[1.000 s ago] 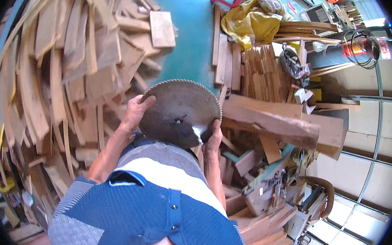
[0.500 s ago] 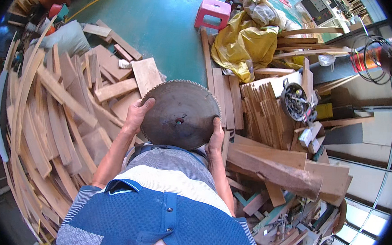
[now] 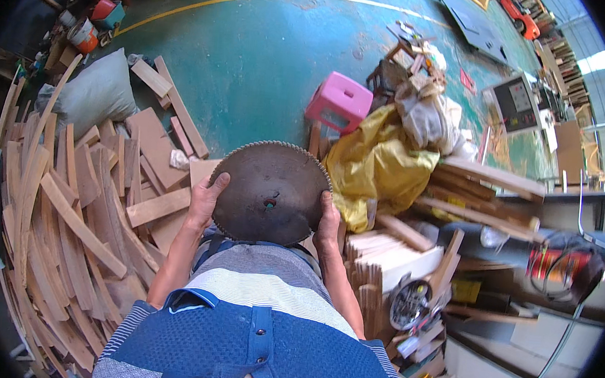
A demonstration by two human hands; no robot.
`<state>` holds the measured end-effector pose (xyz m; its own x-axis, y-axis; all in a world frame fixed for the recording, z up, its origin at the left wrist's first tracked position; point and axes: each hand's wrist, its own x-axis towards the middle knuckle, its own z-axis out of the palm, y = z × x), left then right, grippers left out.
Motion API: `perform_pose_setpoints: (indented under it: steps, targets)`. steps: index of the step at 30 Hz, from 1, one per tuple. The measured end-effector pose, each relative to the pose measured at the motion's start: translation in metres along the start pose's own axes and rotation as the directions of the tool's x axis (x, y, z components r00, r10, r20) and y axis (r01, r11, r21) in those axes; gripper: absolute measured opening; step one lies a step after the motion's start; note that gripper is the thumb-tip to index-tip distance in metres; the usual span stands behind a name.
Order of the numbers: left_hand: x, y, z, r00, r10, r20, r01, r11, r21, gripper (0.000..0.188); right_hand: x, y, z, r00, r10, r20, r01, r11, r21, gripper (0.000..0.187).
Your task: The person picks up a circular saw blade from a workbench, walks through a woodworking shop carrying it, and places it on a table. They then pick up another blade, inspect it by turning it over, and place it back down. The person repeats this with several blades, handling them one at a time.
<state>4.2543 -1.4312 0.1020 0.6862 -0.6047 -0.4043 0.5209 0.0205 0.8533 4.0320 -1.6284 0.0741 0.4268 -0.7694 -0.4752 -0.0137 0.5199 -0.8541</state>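
Note:
A large round saw blade (image 3: 267, 186), dark grey with fine teeth round its rim and a small centre hole, is held in front of my waist, its face toward me. My left hand (image 3: 206, 197) grips its left edge, the thumb lying on the face. On the opposite edge my right hand (image 3: 328, 221) has hold in the same way, thumb on top. The fingers behind the blade are hidden.
Wooden offcuts (image 3: 79, 221) lie heaped at left beside a stuffed pale sack (image 3: 100, 91). Ahead stand a pink plastic stool (image 3: 339, 101) and a yellow sheet (image 3: 375, 166). Boards (image 3: 488, 176) and a bowl of small metal parts (image 3: 411, 303) are at right.
The view has shifted forward over the floor, so the stool and yellow sheet sit lower and farther right. Both hands keep their grip on the blade, which appears slightly lower.

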Motion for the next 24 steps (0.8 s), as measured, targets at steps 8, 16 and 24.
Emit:
perform_pose_setpoints:
  steps: [8, 16, 24]
  targets:
    - [0.242, 0.059, 0.026, 0.999, -0.002, -0.046, 0.004, 1.000, 0.026, 0.058, 0.226, -0.072, 0.097, 0.998, 0.047, 0.041, -0.044, 0.995, -0.084, 0.060]
    - [0.495, 0.157, 0.064, 0.983, -0.183, -0.007, 0.182, 0.973, 0.143, 0.055, 0.415, -0.143, 0.193, 0.992, 0.078, -0.100, -0.086, 0.993, -0.084, 0.060]
    - [0.713, 0.223, 0.182, 0.970, -0.228, 0.086, 0.191, 0.932, 0.308, 0.059, 0.603, -0.227, 0.228, 0.982, 0.088, -0.168, -0.049, 0.973, 0.224, 0.058]
